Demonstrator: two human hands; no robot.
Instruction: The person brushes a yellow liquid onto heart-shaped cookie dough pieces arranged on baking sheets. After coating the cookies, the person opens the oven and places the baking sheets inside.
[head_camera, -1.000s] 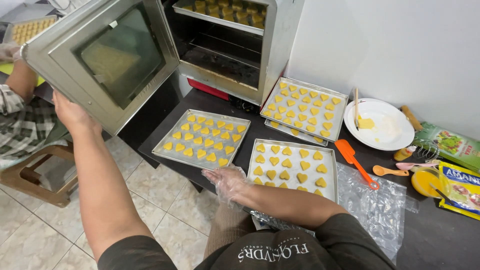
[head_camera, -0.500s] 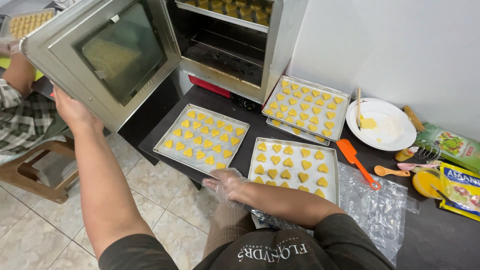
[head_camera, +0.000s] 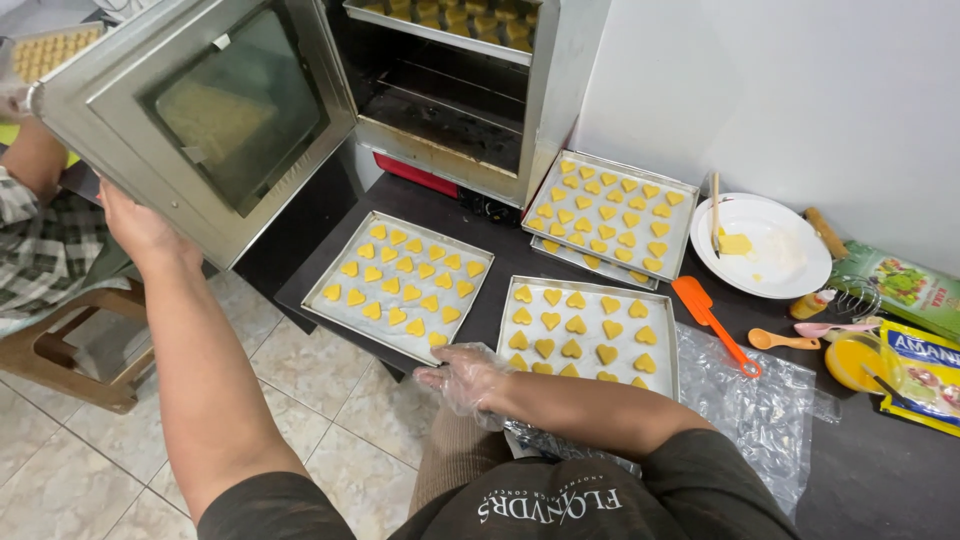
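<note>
steel oven door (head_camera: 200, 120) propped by left hand (head_camera: 140, 228); gloved right hand (head_camera: 465, 375) reaches tray (head_camera: 400, 285).

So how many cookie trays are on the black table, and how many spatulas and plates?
Trays of heart cookies: 3, the left tray, the front tray and the back tray
Orange spatula: 1
White plate: 1
Total: 5
</note>
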